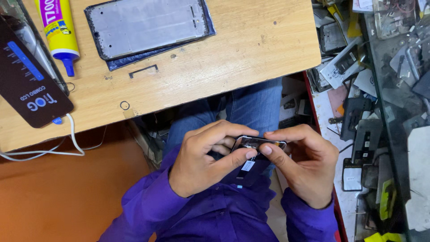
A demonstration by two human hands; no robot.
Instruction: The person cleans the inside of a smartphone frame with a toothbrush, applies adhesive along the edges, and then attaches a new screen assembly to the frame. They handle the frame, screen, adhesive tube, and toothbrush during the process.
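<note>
Right, the wooden desk (233,54) fills the top, and on it lies a grey phone frame (148,27) beside a yellow glue tube (57,29) and a dark screen panel (27,85). Below the desk's edge, over the lap, the left hand (204,157) and right hand (304,163) meet. Both sets of fingers pinch a small phone part (257,143), thumbs pressed on its underside, a dark flex strip (250,172) hanging from it.
</note>
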